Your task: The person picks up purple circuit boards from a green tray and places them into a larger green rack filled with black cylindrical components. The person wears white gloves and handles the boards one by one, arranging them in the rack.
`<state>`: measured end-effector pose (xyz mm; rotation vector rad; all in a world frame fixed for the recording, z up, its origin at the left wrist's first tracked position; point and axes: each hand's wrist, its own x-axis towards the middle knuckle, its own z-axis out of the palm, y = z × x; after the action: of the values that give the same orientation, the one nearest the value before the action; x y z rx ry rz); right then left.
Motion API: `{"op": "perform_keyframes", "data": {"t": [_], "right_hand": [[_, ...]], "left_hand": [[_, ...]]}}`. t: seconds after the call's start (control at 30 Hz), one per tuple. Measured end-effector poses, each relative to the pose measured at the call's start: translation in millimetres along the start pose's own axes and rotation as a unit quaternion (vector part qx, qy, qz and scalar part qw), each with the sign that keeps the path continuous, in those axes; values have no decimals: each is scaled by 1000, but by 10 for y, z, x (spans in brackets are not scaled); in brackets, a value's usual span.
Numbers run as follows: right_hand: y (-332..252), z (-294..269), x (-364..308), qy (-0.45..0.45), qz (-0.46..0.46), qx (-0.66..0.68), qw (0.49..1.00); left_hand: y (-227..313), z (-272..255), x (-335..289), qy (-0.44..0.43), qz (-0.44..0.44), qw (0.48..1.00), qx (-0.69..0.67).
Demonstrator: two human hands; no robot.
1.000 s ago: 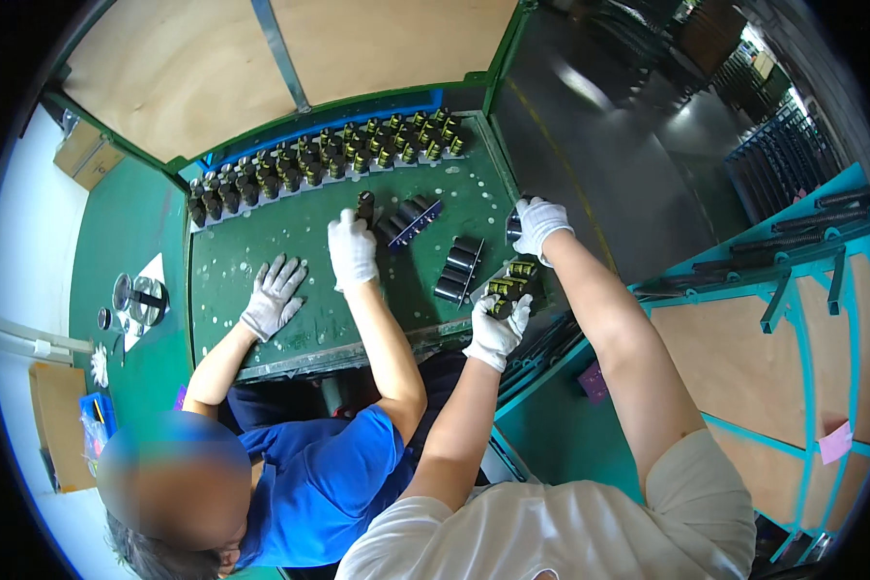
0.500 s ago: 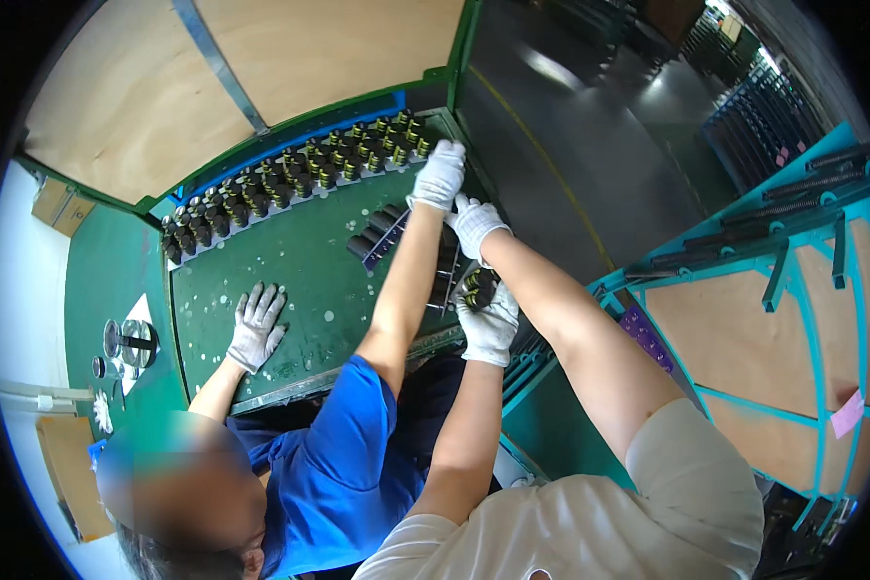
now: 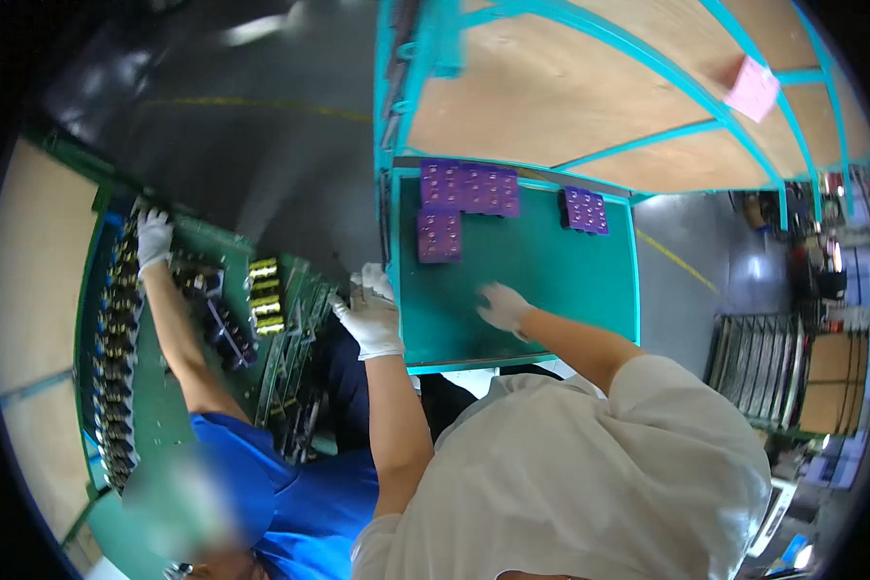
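Note:
My left hand (image 3: 369, 314), in a white glove, is raised at the left edge of the turquoise-framed green bench (image 3: 561, 275). Its thumb stands apart from the fingers, and I see nothing held. Over the bench top is my gloved right hand (image 3: 505, 307), blurred by motion, fingers spread and holding nothing I can see. Beyond it lie purple plates with rows of small round marks: a joined group (image 3: 474, 188), one plate (image 3: 440, 237) just nearer, and a separate plate (image 3: 586, 211) farther right. To the left, a rack of yellow-banded parts (image 3: 266, 297) sits at the other bench's edge.
A co-worker in blue reaches a gloved hand (image 3: 154, 240) to the long row of dark cylindrical parts (image 3: 116, 358) on the left green bench (image 3: 179, 377). Turquoise framing with wooden panels (image 3: 590, 87) rises behind my bench. A slatted rack (image 3: 759, 367) stands right.
The view has swung right to the bench with purple plates. My hands have left the co-worker's bench and moved apart; the dark part my left hand held is no longer in it.

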<state>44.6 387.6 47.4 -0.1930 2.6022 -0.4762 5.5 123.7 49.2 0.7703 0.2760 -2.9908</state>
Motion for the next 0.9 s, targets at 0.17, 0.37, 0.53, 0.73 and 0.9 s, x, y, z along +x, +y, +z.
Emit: {"op": "perform_keyframes", "data": {"t": [0.17,0.37,0.53,0.73,0.9], "right_hand": [[1519,365,-1219,-127,232,37,964],[2546,264,-1578,-8,393,189,900],[3473,104,-1163,95,402,163,896],[4303,-243,-410,235,319,74,915],[4552,-364,262,258,300,142,907]], "left_hand": [[-884,-259,205,59,-134,961,233],[-2148,-835,218,38,-232,824,516],[-3127,-1463,584,-99,-105,302,942],[-4458,-1746,998,-153,105,94,978],[-5102,-1927,1497,-119,149,92,977]]}}
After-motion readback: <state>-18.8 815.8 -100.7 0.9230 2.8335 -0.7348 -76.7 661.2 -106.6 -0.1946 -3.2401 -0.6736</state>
